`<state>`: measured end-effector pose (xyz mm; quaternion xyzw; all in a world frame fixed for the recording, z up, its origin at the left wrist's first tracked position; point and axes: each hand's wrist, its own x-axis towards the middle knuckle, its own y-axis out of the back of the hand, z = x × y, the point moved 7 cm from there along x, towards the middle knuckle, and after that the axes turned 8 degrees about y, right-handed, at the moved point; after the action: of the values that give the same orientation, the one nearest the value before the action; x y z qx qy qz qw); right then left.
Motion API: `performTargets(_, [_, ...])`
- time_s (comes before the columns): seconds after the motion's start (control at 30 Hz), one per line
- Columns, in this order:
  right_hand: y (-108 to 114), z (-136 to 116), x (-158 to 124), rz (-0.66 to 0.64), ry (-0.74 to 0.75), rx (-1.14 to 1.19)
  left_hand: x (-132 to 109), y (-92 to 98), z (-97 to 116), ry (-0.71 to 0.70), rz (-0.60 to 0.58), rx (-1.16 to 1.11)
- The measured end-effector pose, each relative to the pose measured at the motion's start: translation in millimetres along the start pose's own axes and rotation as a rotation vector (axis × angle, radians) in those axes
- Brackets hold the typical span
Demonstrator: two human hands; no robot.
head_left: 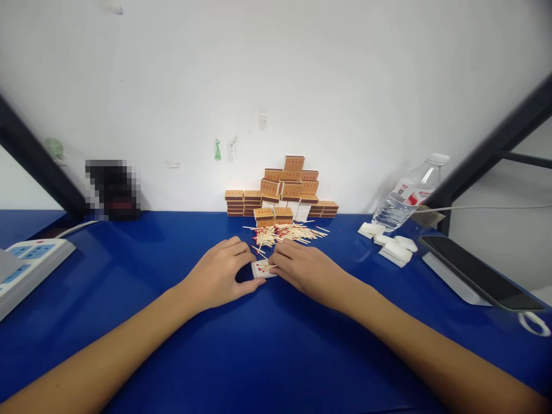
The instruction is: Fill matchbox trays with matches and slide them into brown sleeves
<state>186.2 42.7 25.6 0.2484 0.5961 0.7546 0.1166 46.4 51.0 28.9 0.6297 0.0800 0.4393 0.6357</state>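
Bare forearms (140,328) stretch from the lower left and lower right of my remote view across a blue tabletop (276,351), to a small white tray (257,272) lying between the two hands. I see the left hand (222,270) with thumb and fingers closed about the tray's left end, while the right hand (308,267), at its right end, pinches a few red-headed matches (266,267) over it. Just beyond both hands spreads a loose match pile (297,232), with stacked matchboxes (292,190) behind it.
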Motion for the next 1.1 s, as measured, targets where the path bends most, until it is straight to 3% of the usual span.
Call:
performTargets(0.23, [6.9,14.1,-10.5,0.008,-0.072,0.126,0.4,-1.2,-1.0,0.014,-0.029,-0.017])
performTargets(0.4, [4.6,22.7,-18.2,-0.122,-0.168,0.205,0.4,-0.5,-1.3,0.018,-0.037,-0.018])
performTargets(0.57, [2.7,15.3,-16.3,-0.188,-0.146,0.206,0.4,1.0,0.6,0.005,-0.02,-0.021])
performTargets(1.1, [7.1,5.8,-13.3,-0.079,-0.087,0.152,-0.1,2.0,5.3,-0.033,-0.022,-0.075])
